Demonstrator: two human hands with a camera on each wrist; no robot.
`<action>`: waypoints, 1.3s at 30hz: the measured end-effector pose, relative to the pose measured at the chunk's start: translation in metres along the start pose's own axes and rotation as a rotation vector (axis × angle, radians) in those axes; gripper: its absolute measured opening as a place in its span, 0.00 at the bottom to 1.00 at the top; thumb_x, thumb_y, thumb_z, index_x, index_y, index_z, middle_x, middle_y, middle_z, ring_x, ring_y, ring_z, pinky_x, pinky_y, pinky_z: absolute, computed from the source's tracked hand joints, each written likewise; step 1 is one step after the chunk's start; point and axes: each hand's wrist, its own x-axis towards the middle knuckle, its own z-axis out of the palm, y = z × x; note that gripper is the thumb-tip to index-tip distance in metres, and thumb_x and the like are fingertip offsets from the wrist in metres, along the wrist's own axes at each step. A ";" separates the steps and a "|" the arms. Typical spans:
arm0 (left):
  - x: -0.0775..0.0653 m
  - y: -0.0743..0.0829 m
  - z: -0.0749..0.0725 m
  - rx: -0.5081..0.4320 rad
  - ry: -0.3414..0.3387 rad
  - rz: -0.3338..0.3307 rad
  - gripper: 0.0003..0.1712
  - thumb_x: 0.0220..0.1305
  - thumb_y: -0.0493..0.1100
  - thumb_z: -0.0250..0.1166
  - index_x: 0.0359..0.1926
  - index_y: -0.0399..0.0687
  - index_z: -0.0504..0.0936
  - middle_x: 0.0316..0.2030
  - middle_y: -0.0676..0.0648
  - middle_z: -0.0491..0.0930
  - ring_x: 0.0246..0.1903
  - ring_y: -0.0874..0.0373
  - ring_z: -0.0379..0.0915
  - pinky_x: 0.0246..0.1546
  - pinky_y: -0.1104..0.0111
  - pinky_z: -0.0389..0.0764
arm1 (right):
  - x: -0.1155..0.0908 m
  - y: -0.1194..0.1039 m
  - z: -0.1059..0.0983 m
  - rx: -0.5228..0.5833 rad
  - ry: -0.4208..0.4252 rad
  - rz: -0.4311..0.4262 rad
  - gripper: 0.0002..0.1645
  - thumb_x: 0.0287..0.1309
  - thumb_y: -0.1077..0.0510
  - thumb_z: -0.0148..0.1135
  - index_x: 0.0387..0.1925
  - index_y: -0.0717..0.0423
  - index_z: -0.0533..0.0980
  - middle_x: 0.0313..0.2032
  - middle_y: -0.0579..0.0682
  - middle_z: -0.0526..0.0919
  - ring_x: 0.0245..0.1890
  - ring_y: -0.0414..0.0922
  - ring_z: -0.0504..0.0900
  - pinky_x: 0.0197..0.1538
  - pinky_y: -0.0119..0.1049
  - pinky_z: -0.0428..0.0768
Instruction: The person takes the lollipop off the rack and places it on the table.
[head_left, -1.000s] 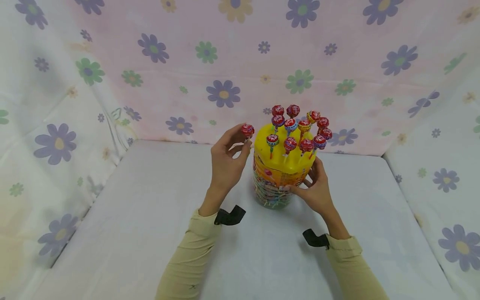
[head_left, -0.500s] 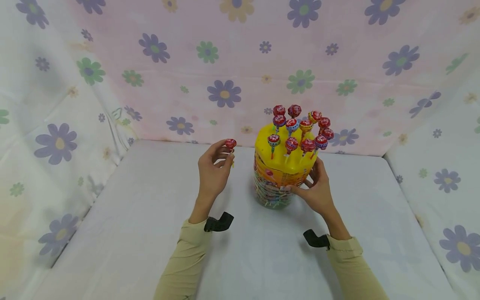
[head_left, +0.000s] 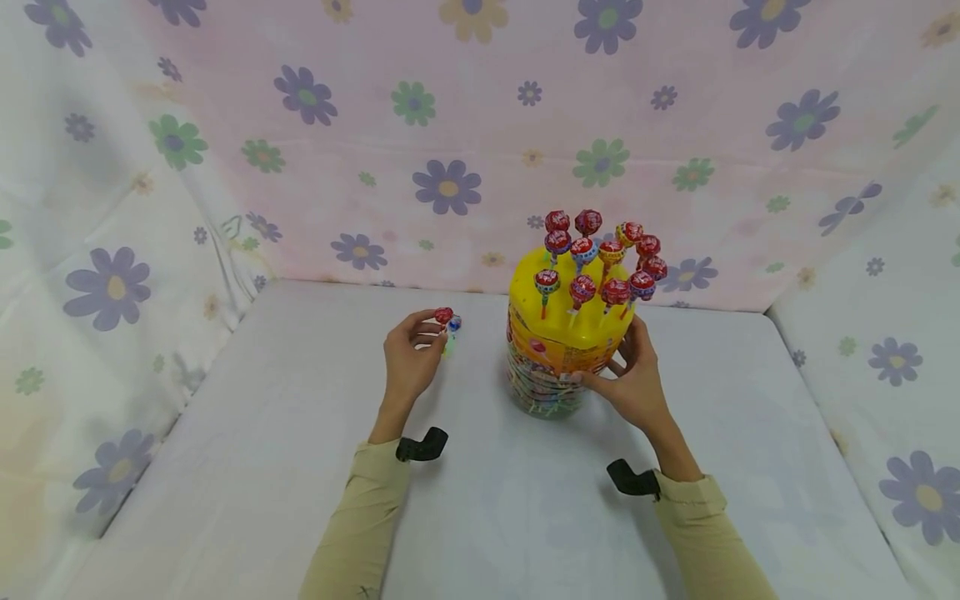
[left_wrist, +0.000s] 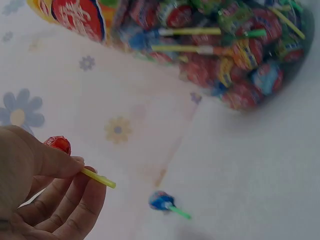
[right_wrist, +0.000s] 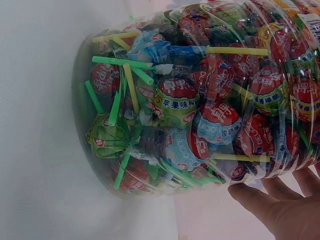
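Note:
My left hand (head_left: 411,357) pinches a red-wrapped lollipop (left_wrist: 59,144) by its yellow stick, left of the jar. Just past its fingers a blue-wrapped lollipop (left_wrist: 162,200) with a green stick lies on the table, apart from the hand. A clear plastic jar (head_left: 540,385), packed with wrapped lollipops, stands upright right of centre. On top is a yellow lid (head_left: 529,302) with several lollipops (head_left: 582,290) standing in it, heads up. My right hand (head_left: 636,379) grips the jar's right side, thumb at the front; its other fingers are partly hidden behind the jar.
The white table (head_left: 480,508) ends at a pink flowered cloth backdrop (head_left: 465,108) behind the jar. White flowered cloth walls rise at the left and right. Black wrist mounts (head_left: 422,445) stick out from both sleeves.
My left hand has carried the red lollipop left and down, away from the lid towards the table. The blue lollipop now shows beside it. The right hand and jar stay in place.

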 end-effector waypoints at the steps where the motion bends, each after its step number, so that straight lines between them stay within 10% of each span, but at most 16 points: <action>1: 0.001 -0.005 -0.001 0.019 0.000 -0.009 0.20 0.60 0.26 0.68 0.54 0.33 0.82 0.39 0.33 0.86 0.37 0.39 0.85 0.33 0.81 0.82 | 0.000 0.000 0.000 0.001 0.000 0.000 0.55 0.53 0.69 0.75 0.76 0.49 0.55 0.69 0.51 0.69 0.70 0.55 0.70 0.66 0.58 0.74; 15: 0.021 -0.049 -0.006 0.211 -0.052 -0.143 0.19 0.60 0.30 0.68 0.54 0.31 0.82 0.40 0.33 0.87 0.37 0.40 0.87 0.44 0.52 0.88 | -0.001 0.002 0.000 -0.005 0.007 0.004 0.55 0.53 0.69 0.75 0.76 0.49 0.55 0.69 0.52 0.69 0.70 0.53 0.71 0.66 0.56 0.75; 29: 0.044 -0.064 0.002 0.294 -0.094 -0.201 0.20 0.59 0.30 0.67 0.54 0.30 0.81 0.40 0.33 0.87 0.39 0.41 0.86 0.44 0.53 0.86 | -0.001 0.001 0.001 0.009 0.001 0.024 0.55 0.53 0.69 0.75 0.76 0.48 0.55 0.69 0.52 0.69 0.69 0.53 0.71 0.65 0.53 0.76; 39: 0.046 -0.065 0.002 0.307 -0.119 -0.194 0.21 0.57 0.30 0.72 0.52 0.29 0.82 0.35 0.33 0.87 0.34 0.44 0.86 0.31 0.72 0.83 | 0.000 0.000 0.000 0.006 0.002 0.020 0.55 0.52 0.70 0.75 0.76 0.49 0.55 0.69 0.51 0.70 0.69 0.52 0.72 0.64 0.52 0.77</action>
